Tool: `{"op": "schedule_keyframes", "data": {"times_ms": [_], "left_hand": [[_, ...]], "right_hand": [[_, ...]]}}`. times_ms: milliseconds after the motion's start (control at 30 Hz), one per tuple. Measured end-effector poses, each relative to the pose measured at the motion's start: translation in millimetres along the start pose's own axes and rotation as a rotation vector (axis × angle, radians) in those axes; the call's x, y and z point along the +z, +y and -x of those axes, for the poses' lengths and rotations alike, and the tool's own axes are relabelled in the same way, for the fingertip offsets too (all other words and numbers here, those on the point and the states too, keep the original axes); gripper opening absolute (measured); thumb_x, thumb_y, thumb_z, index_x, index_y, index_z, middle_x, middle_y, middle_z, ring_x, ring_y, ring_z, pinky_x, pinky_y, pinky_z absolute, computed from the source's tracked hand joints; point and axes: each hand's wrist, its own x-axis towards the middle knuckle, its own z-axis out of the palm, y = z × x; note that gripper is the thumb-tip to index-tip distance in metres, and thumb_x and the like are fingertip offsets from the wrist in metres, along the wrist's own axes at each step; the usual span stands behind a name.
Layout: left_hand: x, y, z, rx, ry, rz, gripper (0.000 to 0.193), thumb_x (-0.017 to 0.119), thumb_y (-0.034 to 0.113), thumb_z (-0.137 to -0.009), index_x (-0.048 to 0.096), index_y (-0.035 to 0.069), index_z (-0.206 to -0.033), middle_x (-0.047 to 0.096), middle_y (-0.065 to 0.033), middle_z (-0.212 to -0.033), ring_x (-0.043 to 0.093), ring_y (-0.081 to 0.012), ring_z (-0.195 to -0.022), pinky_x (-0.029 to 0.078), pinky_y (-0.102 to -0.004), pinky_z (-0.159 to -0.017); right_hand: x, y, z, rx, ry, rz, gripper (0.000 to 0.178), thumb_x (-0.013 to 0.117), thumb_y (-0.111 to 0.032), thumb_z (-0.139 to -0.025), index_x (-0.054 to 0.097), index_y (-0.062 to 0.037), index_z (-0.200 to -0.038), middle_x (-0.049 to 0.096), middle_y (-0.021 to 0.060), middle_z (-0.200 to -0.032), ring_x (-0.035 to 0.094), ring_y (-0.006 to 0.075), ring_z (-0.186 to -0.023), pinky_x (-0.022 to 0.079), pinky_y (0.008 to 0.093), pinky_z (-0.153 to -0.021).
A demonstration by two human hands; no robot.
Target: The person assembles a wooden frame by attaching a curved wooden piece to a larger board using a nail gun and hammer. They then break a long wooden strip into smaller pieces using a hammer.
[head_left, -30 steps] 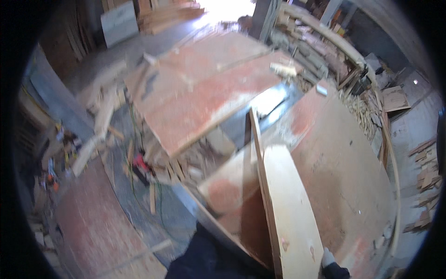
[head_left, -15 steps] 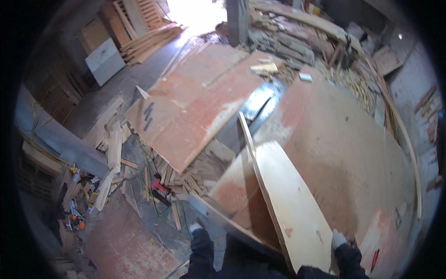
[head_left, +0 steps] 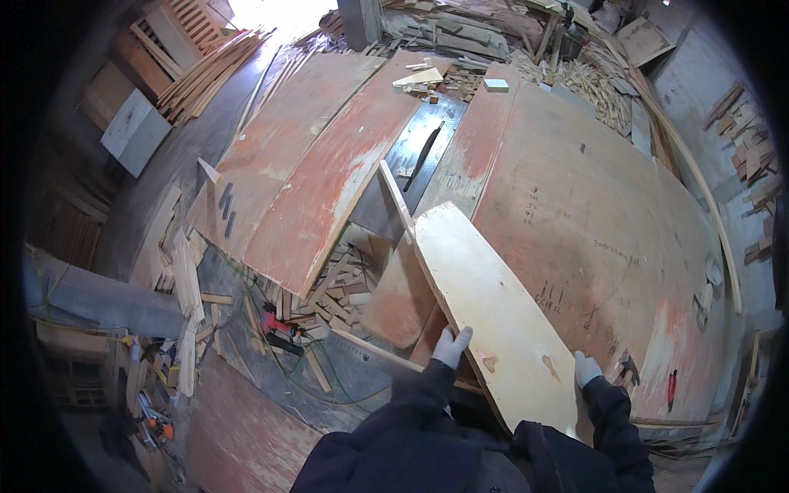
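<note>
A wide pale wooden panel (head_left: 499,297) slants over the near edge of the work table, with a narrow board (head_left: 397,197) running along its left side and jutting past its far end. Both my hands wear light gloves. My left hand (head_left: 449,347) is closed on the panel's left edge, thumb up. On the opposite edge, my right hand (head_left: 587,370) grips the panel, its fingers partly hidden. Beyond the panel's far end lies a steel saw plate (head_left: 444,115) with a dark, blade-like strip (head_left: 423,156) along its middle.
Right of my right hand lie a hammer (head_left: 629,369) and a red pen-like tool (head_left: 671,389) on the reddish table (head_left: 567,189). A red power tool (head_left: 278,322), cables and wood offcuts (head_left: 341,300) lie to the left. Long planks (head_left: 205,78) are stacked far left.
My left hand has moved right, from apart from the panel to its left edge. My right hand still holds the right edge. The whole view has shifted.
</note>
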Motion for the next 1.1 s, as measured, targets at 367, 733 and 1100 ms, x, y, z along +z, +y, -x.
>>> {"op": "schedule_keyframes", "data": {"times_ms": [367, 733, 1100], "left_hand": [[1, 70, -34, -0.199, 0.127, 0.123, 0.045, 0.065, 0.031, -0.093, 0.061, -0.010, -0.112, 0.068, -0.0167, -0.100, 0.067, -0.0261, -0.085, 0.053, -0.0372, -0.077], [-3, 68, -76, -0.303, 0.172, 0.268, 0.043, 0.072, 0.023, -0.089, 0.061, -0.009, -0.115, 0.068, -0.0154, -0.108, 0.067, -0.0237, -0.092, 0.053, -0.0355, -0.083], [12, 99, -117, -0.190, 0.162, -0.007, 0.042, 0.074, 0.022, -0.088, 0.062, -0.008, -0.115, 0.068, -0.0147, -0.110, 0.066, -0.0225, -0.093, 0.052, -0.0347, -0.085]], "right_hand": [[7, -2, 29, 0.230, -0.120, -0.559, 0.028, 0.037, -0.027, -0.101, 0.049, -0.0030, -0.107, 0.064, 0.0350, -0.087, 0.064, 0.0511, -0.090, 0.050, 0.0572, -0.079], [21, -5, 25, 0.242, -0.006, -0.024, 0.030, 0.033, -0.030, -0.102, 0.050, -0.0071, -0.110, 0.062, 0.0353, -0.100, 0.062, 0.0536, -0.094, 0.049, 0.0585, -0.084], [2, 4, -35, 0.173, 0.008, -0.013, 0.022, 0.038, -0.022, -0.099, 0.047, -0.0065, -0.112, 0.062, 0.0331, -0.099, 0.061, 0.0493, -0.096, 0.051, 0.0546, -0.083]]}}
